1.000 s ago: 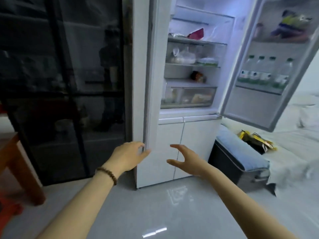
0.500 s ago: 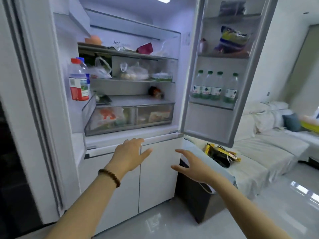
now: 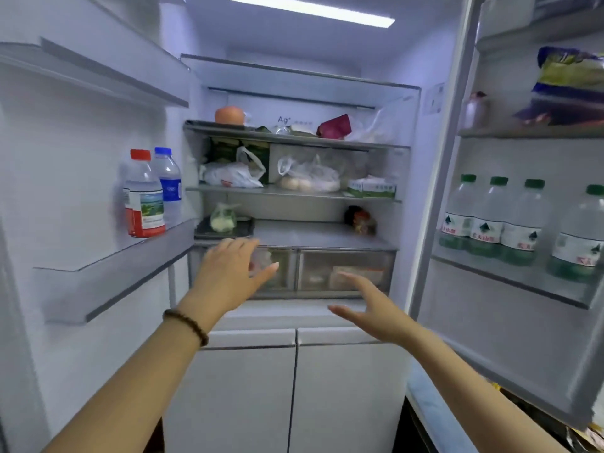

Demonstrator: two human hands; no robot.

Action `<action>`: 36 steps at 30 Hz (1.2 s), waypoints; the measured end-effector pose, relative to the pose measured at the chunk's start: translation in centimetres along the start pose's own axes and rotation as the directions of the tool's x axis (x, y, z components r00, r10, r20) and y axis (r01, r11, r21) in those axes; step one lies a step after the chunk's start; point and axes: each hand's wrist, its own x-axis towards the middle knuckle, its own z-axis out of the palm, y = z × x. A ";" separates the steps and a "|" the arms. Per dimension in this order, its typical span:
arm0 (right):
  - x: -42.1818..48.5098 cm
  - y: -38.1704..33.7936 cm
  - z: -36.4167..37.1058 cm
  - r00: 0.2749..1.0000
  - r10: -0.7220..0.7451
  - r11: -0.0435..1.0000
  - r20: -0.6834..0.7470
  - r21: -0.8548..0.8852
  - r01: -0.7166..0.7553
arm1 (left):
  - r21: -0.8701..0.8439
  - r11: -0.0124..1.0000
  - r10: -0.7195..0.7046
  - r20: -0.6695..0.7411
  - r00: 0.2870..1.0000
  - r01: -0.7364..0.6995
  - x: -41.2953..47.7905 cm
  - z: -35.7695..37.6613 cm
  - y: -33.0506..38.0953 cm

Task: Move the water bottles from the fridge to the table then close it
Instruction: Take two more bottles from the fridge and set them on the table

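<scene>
The fridge stands wide open in front of me. Several green-capped water bottles line the right door shelf. On the left door shelf stand a red-capped bottle and a blue-capped bottle behind it. My left hand, bead bracelet at the wrist, is open in front of the crisper drawers. My right hand is open too, lower and to the right, holding nothing. Neither hand touches a bottle.
Inner shelves hold plastic bags, eggs, an orange fruit and a dark red pack. Snack bags fill the upper right door shelf. Two white lower doors are shut below. A blue-topped box sits at the lower right.
My view has moved closer and squarely onto the open fridge. Both hands have risen from the lower doors to the level of the crisper drawers, still open.
</scene>
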 end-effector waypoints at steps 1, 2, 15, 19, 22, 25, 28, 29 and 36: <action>1.7 0.4 -0.4 0.999 -0.048 0.999 0.017 0.013 0.047 | 0.017 0.999 -0.042 -0.028 0.999 0.043 0.7 -0.2 0.1; 3.4 0.7 -0.8 0.996 -0.085 0.996 0.038 0.038 0.084 | 0.035 0.996 -0.083 -0.052 0.995 0.085 1.2 -0.5 0.3; 21.2 -6.1 3.2 0.854 -0.477 0.795 0.208 0.516 0.318 | -0.007 0.837 -0.508 -0.383 0.771 0.548 5.6 -5.1 -7.0; 24.6 -9.0 6.2 0.826 -0.530 0.729 0.192 0.600 0.329 | -0.129 0.789 -0.599 -0.383 0.704 0.601 7.7 -5.4 -9.9; 27.1 -11.3 7.9 0.806 -0.563 0.694 0.182 0.634 0.341 | -0.286 0.725 -0.688 -0.321 0.651 0.626 9.1 -5.3 -11.9; 29.9 -13.8 9.4 0.807 -0.571 0.646 0.152 0.690 0.327 | -0.393 0.666 -0.744 -0.287 0.604 0.634 9.8 -4.6 -13.4; 32.6 -16.2 11.0 0.813 -0.569 0.601 0.124 0.738 0.308 | -0.435 0.649 -0.756 -0.275 0.594 0.624 10.4 -3.8 -14.2; 33.5 -16.9 11.7 0.807 -0.576 0.589 0.129 0.750 0.301 | -0.454 0.642 -0.760 -0.272 0.590 0.618 10.6 -3.6 -14.6; 38.1 -19.5 14.8 0.750 -0.651 0.485 0.118 0.825 0.291 | -0.475 0.624 -0.778 -0.302 0.551 0.621 12.6 -2.7 -16.4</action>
